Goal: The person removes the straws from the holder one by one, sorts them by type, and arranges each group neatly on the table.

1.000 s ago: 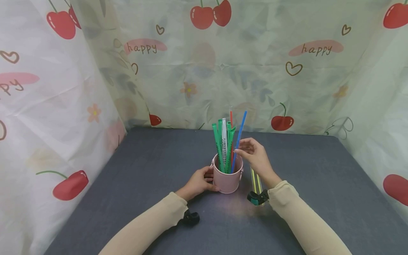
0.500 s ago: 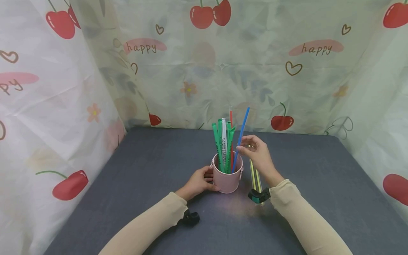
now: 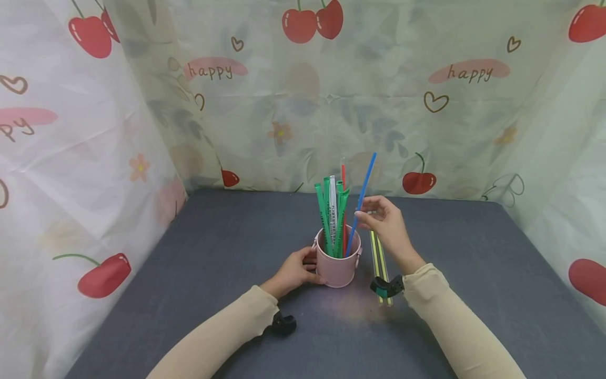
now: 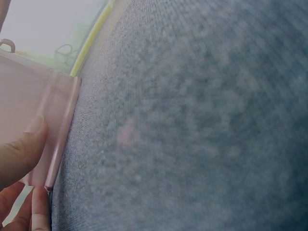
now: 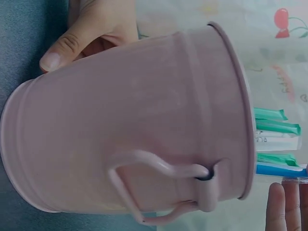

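Observation:
A small pink pail stands upright on the dark table. My left hand holds it from the left side, thumb in front; in the left wrist view the thumb lies against its wall. My right hand pinches a blue straw between thumb and fingertips, above the right side of the rim. The straw leans right, its lower end inside the pail. Beside it in the pail stand several green-wrapped straws, a white-wrapped one and a red straw. The pail's wall hides their lower ends.
Yellow-striped straws lie on the table to the right of the pail, partly under the right wrist and its black strap. The pail's wire handle hangs on its right side. A cherry-print cloth walls the table's back and sides.
My right hand has moved up and slightly right with the blue straw, which has risen partway out of the pail and leans further right. My left hand and the pail have stayed put.

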Tool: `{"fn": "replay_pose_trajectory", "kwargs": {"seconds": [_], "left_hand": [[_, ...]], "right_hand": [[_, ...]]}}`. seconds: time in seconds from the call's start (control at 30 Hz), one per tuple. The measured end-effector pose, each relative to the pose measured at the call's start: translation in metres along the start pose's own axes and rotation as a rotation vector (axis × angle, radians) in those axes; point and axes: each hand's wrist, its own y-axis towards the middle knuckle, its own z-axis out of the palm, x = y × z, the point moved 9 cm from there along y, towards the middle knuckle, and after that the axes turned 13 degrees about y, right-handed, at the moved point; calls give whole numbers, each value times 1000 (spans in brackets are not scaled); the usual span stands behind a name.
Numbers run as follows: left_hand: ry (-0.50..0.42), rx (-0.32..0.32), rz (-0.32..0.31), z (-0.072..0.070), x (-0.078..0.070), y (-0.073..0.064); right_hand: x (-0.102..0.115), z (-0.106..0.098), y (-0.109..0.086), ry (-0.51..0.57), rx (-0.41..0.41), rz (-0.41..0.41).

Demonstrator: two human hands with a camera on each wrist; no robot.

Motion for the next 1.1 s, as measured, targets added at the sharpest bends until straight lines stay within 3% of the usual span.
{"fn": "replay_pose_trajectory", "kwargs": {"seconds": [0.13, 0.37, 0.5, 1.1], "left_hand": [[3, 5, 0, -1, -4, -3], [9, -8, -3, 5, 18, 12], [19, -13, -1, 5, 23, 15], [12, -15, -2, 4, 20, 14]], "right_hand": [[3, -2, 1, 14, -5, -4], [8, -7, 3, 30, -32, -14], [10, -11, 5, 44, -43, -27], [29, -24, 5, 209, -73, -104]]}}
